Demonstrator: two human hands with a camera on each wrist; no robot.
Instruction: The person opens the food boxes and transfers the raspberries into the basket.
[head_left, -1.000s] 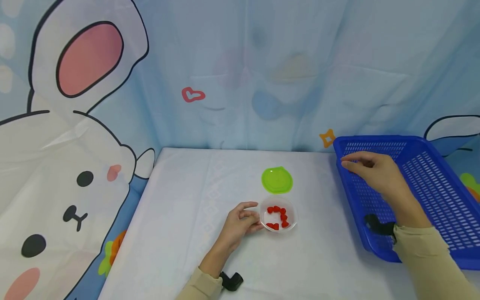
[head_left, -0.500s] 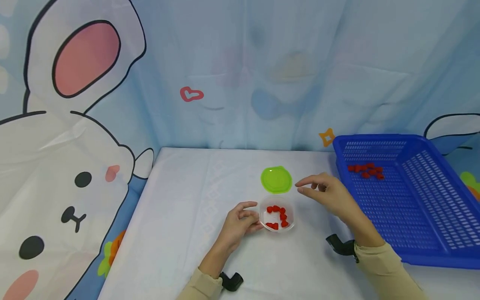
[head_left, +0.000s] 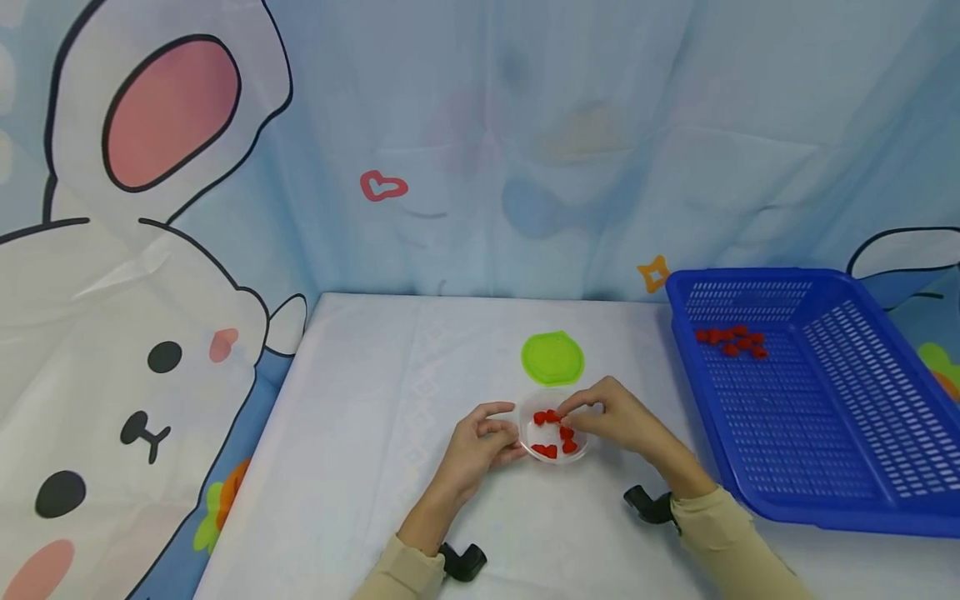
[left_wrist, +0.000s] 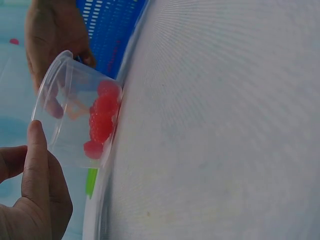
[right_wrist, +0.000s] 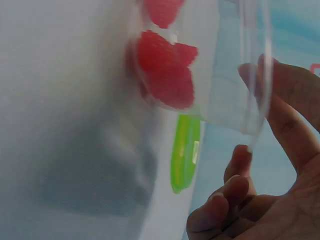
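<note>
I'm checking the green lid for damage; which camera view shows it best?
The head view: it shows the whole top of the green lid, uncovered. The right wrist view catches it nearly edge-on, past the clear cup; the left wrist view shows only a thin green sliver near the cup.

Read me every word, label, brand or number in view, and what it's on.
None. I see no readable text on the clear cup, green lid-like piece or blue basket. The backdrop shows drawings, such as a rabbit and red heart.
</note>
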